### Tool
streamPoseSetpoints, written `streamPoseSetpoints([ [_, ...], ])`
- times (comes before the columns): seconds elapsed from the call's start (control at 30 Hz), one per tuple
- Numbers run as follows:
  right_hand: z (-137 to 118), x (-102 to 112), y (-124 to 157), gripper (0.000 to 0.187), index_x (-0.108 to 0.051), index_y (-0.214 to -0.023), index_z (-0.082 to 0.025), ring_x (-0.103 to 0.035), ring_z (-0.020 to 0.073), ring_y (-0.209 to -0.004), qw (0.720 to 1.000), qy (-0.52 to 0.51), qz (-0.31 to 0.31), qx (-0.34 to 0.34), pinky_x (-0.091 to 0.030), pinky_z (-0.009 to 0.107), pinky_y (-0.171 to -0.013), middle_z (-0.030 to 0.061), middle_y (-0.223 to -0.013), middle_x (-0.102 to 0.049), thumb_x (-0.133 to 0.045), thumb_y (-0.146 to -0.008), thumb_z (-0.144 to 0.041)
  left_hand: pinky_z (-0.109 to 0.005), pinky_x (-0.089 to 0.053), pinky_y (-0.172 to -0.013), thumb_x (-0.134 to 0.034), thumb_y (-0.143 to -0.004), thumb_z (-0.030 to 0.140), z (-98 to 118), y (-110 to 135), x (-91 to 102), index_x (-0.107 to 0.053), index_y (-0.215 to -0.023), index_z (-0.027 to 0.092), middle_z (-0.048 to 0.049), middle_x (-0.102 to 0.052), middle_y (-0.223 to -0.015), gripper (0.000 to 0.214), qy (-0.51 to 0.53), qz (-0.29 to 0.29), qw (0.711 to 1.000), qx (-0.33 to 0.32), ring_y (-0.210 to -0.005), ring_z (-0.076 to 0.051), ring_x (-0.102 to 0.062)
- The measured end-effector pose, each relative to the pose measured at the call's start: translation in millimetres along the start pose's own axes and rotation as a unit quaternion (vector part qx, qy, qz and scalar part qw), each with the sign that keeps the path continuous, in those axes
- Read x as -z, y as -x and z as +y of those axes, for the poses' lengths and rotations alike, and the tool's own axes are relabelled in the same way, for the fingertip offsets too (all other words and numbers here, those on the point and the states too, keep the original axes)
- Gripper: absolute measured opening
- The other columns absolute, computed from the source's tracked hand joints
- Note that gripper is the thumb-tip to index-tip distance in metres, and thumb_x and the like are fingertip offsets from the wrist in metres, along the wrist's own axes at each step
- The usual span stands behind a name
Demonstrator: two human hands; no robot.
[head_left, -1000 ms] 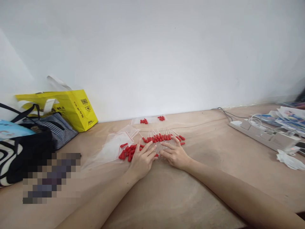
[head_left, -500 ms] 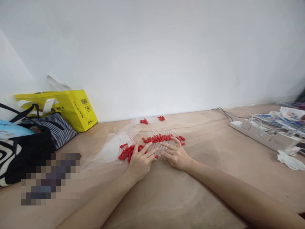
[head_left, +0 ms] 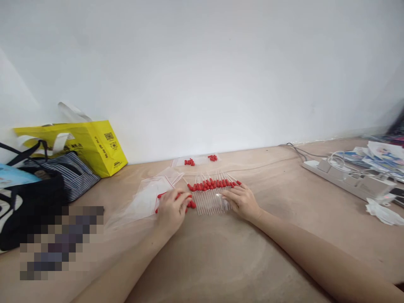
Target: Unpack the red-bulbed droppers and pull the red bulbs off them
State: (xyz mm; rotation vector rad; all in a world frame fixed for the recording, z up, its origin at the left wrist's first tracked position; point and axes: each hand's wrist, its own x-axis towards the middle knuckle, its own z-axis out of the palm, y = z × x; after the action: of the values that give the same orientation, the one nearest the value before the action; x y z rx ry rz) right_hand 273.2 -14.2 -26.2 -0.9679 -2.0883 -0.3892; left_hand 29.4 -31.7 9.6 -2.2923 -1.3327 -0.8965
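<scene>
My left hand (head_left: 172, 208) is at the pile of loose red rubber bulbs (head_left: 192, 204), its bent fingers closing on one bulb at the fingertips; the hand covers much of the pile. At the right end of a row of slim clear dropper tubes (head_left: 206, 204) rests my right hand (head_left: 244, 203). Its fingers point left and are pressed together near a bright glint on clear material; what they grip, if anything, I cannot make out. A line of red bulbs (head_left: 210, 184) crosses the row, with further clear tubes fanning out behind them.
Clear zip bags (head_left: 143, 195) lie left of the pile. A filled bag (head_left: 198, 160) with red bulbs lies by the wall. Yellow and striped bags (head_left: 112, 153) stand at left. A white power strip (head_left: 328, 179) with cables and some printed packets (head_left: 385, 153) lie at right.
My left hand has moved left, off the tubes and onto the loose bulbs. My right hand has shifted slightly right, uncovering the middle of the tube row.
</scene>
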Motion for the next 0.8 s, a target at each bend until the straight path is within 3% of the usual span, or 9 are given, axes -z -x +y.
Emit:
streamPoseSetpoints([
  [0.07, 7, 1, -1, 0.026, -0.058, -0.102, -0.021, -0.056, 0.0122, -0.067, 0.998, 0.008, -0.02, -0.067, -0.037, 0.023, -0.062, 0.0033, -0.077, -0.062, -0.038, -0.088, -0.027, -0.031, -0.044, -0.071, -0.04, -0.083, 0.032, -17, -6, 5.3, -0.061, -0.089, 0.019, -0.0064, -0.06, -0.082, 0.026, 0.005, 0.0, 0.997, 0.079, -0.077, -0.019, -0.057],
  [0.17, 15, 2, -4, 0.029, -0.056, -0.107, -0.018, -0.055, 0.0138, -0.07, 0.985, 0.019, -0.067, -0.156, -0.039, 0.022, -0.062, 0.0063, -0.082, -0.058, -0.034, -0.087, -0.02, -0.027, -0.043, -0.066, -0.047, -0.076, 0.033, -44, -12, 15.0, -0.054, -0.098, 0.018, -0.0043, -0.058, -0.085, 0.027, -0.015, -0.045, 0.98, 0.194, -0.073, -0.017, -0.056],
  [0.23, 19, 3, -5, 0.029, -0.056, -0.104, -0.016, -0.055, 0.0149, -0.074, 0.976, 0.014, -0.106, -0.192, -0.039, 0.023, -0.065, 0.0075, -0.083, -0.057, -0.034, -0.085, -0.015, -0.026, -0.041, -0.06, -0.049, -0.074, 0.035, -59, -12, 20.1, -0.049, -0.094, 0.019, -0.0021, -0.058, -0.08, 0.025, -0.045, -0.074, 0.956, 0.279, -0.067, -0.016, -0.056],
  [0.33, 18, 6, -5, 0.03, -0.056, -0.101, -0.014, -0.056, 0.0155, -0.081, 0.963, -0.011, -0.153, -0.222, -0.039, 0.022, -0.07, 0.0085, -0.089, -0.059, -0.035, -0.081, -0.008, -0.024, -0.037, -0.055, -0.047, -0.074, 0.037, -73, -11, 22.2, -0.046, -0.078, 0.02, -0.0006, -0.059, -0.072, 0.017, -0.087, -0.142, 0.931, 0.325, -0.066, -0.017, -0.056],
  [0.43, 12, 7, -5, 0.03, -0.056, -0.096, -0.012, -0.055, 0.0161, -0.084, 0.952, -0.01, -0.187, -0.241, -0.039, 0.023, -0.074, 0.0095, -0.091, -0.059, -0.035, -0.077, -0.003, -0.024, -0.034, -0.054, -0.045, -0.074, 0.042, -78, -7, 19.6, -0.045, -0.069, 0.021, -0.0007, -0.06, -0.068, 0.022, -0.111, -0.186, 0.923, 0.318, -0.067, -0.018, -0.056],
  [0.57, 5, 3, -5, 0.028, -0.058, -0.087, -0.011, -0.053, 0.0172, -0.083, 0.945, 0.026, -0.216, -0.242, -0.039, 0.024, -0.073, 0.012, -0.091, -0.056, -0.038, -0.072, 0.0, -0.026, -0.034, -0.053, -0.042, -0.075, 0.047, -79, -5, 18.3, -0.048, -0.064, 0.021, -0.0017, -0.063, -0.073, 0.029, -0.132, -0.196, 0.919, 0.314, -0.071, -0.021, -0.057],
  [0.67, 5, -4, -3, 0.027, -0.058, -0.084, -0.011, -0.052, 0.0178, -0.078, 0.95, 0.048, -0.206, -0.23, -0.04, 0.025, -0.067, 0.0126, -0.087, -0.055, -0.039, -0.068, 0.001, -0.03, -0.036, -0.062, -0.044, -0.075, 0.044, -71, -5, 19.3, -0.054, -0.066, 0.021, -0.0037, -0.064, -0.078, 0.026, -0.176, -0.121, 0.941, 0.262, -0.079, -0.024, -0.056],
  [0.73, 8, -9, 0, 0.027, -0.058, -0.081, -0.012, -0.051, 0.0183, -0.074, 0.958, 0.065, -0.175, -0.216, -0.041, 0.026, -0.063, 0.013, -0.085, -0.054, -0.038, -0.067, 0.002, -0.034, -0.037, -0.07, -0.045, -0.077, 0.039, -60, -5, 18.5, -0.057, -0.069, 0.021, -0.0049, -0.064, -0.081, 0.024, -0.187, -0.046, 0.963, 0.187, -0.084, -0.025, -0.054],
  [0.8, 10, -15, 4, 0.028, -0.057, -0.076, -0.014, -0.051, 0.0188, -0.071, 0.967, 0.077, -0.14, -0.199, -0.041, 0.027, -0.061, 0.0127, -0.082, -0.054, -0.037, -0.065, 0.002, -0.036, -0.037, -0.074, -0.045, -0.079, 0.035, -43, -4, 15.3, -0.059, -0.07, 0.02, -0.0052, -0.064, -0.081, 0.023, -0.146, -0.01, 0.984, 0.1, -0.084, -0.024, -0.054],
])
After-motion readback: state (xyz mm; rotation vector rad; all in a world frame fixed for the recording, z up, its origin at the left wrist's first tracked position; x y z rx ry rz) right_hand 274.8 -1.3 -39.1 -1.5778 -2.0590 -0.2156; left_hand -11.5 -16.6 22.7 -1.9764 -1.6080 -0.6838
